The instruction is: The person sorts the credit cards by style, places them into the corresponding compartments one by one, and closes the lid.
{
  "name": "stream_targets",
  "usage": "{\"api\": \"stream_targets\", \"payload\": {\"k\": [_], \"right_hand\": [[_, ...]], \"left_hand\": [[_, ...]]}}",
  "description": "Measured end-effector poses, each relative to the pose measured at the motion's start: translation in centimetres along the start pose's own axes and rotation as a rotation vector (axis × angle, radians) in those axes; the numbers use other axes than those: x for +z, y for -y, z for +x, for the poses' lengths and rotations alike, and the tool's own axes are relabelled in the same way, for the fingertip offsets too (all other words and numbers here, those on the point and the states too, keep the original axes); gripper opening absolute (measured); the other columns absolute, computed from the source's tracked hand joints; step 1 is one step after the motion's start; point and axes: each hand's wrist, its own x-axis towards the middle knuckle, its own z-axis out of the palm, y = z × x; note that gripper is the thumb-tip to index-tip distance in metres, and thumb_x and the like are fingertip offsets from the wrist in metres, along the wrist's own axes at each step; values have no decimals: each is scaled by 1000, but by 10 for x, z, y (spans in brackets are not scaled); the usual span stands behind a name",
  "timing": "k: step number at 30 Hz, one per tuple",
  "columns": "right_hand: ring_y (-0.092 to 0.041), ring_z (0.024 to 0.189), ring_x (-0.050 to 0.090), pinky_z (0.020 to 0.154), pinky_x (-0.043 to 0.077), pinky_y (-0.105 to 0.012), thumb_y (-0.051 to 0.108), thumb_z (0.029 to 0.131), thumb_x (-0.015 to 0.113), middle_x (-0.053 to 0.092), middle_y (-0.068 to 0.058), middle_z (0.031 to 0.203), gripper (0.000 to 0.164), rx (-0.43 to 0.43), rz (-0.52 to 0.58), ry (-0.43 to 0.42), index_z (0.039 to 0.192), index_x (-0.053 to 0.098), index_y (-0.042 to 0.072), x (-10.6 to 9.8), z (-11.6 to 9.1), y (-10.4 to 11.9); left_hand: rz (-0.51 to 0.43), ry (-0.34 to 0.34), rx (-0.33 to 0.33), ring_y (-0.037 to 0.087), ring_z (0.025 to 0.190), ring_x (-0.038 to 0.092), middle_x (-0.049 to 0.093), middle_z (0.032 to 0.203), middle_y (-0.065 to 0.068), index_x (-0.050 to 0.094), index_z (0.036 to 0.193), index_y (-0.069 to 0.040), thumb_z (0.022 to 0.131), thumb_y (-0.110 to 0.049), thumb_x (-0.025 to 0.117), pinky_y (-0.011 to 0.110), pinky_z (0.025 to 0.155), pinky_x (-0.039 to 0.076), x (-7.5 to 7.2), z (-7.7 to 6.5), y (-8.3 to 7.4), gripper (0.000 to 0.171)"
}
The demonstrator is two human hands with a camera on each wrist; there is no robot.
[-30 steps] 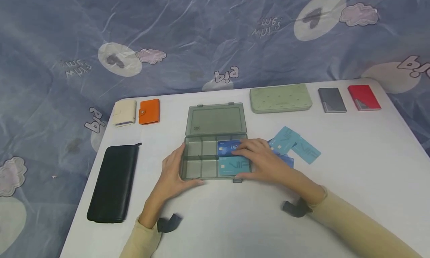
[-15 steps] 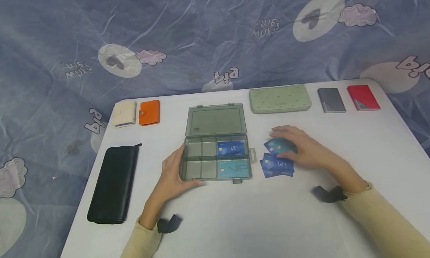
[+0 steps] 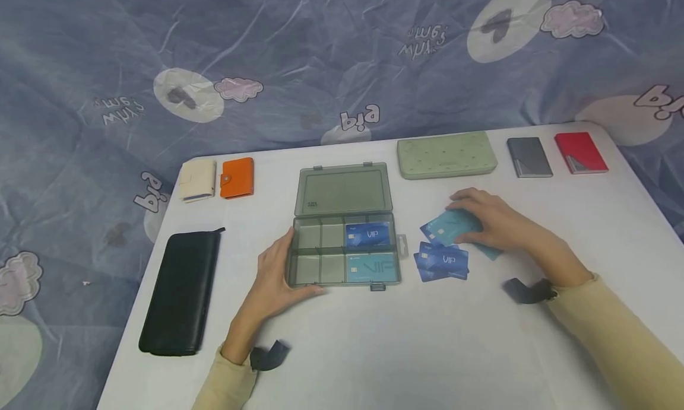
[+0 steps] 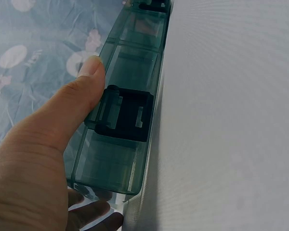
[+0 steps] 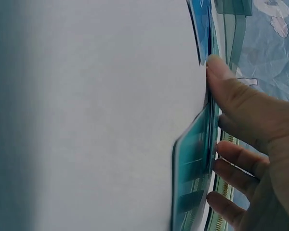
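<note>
- The loose teal, rectangular plastic card has glossy, lighter lettering partly hidden by fingers; it lies over a blue card to the right of the translucent grey-green plastic box, the landmark here.
- The right hand pinches this loose card, its grip clamped across it, thumb at the near edge and fingers at the far edge.
- The left hand holds the box at its near left corner, its grip wrapped there: thumb along the near wall, fingers along the left wall.
- Inside the box, thin dividers make square-cornered compartments in two rows; a dark blue "VIP" card lies in the far row's right part, a teal "VIP" card in the near row's right part.
- The box's see-through lid is folded back on its far side.
- Just right of the box, overlapping blue "VIP" cards lie on the white, smooth tabletop.
- Left of the box rests a long black wallet with a smooth surface and rounded corners.
- Beyond the box to the right is a pale green, rounded flat case.
</note>
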Motion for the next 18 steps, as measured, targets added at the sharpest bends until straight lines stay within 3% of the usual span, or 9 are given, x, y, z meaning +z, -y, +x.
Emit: {"api": "stream_targets", "payload": {"k": [7,13,18], "right_hand": [[-20,105,47,92,38,-44,41,58,87,54,-2,110,57,47,-14,-18,102,63,12,0,5,0],[-18,100,48,90,39,-41,41,56,87,55,1,103,49,49,-18,-49,89,63,15,2,5,-1],[-16,97,47,87,39,-38,41,58,87,56,3,101,50,62,-33,-50,93,64,14,3,5,-1]], "left_hand": [[-1,0,-4,25,134,28,29,150,4,15,150,-14,56,-63,79,50,104,18,0,0,0,124],[6,3,-2,25,134,28,30,149,8,16,149,-13,57,-62,78,50,103,18,0,0,1,122],[3,-2,-5,24,134,28,30,149,6,16,149,-13,56,-63,78,49,103,18,0,0,1,123]]}}
